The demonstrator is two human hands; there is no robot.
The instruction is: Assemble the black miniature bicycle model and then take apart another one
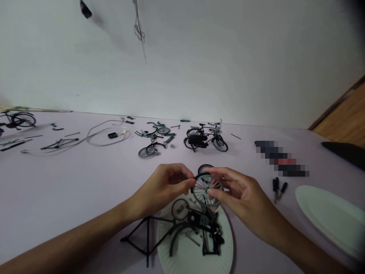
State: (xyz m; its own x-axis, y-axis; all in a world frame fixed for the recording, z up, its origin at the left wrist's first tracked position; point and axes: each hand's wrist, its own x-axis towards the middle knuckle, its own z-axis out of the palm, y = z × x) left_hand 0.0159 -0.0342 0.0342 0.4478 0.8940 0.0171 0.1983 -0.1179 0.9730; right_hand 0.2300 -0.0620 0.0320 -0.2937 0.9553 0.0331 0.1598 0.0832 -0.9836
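Note:
Over a white paper plate [225, 253], both hands grip a small model bicycle wheel [203, 192] with a silver rim and thin spokes. My right hand [245, 194] holds its right side, thumb near the hub. My left hand [167, 186] pinches a black tyre [201, 175] at the wheel's upper left edge; how far the tyre sits round the rim is hard to tell. Just behind is another dark wheel [203, 167], partly covered. Loose black bicycle parts [211, 228] lie on the plate, and a black model frame [148, 236] leans at its left side.
An assembled model bicycle [203, 139] stands at the back centre. Left of it lie green bicycle parts [161, 131] and a loose wheel [147, 151]. Small screwdrivers [276, 186] and a second white plate [330, 213] are at right. A pale cable [105, 144] curls at back left.

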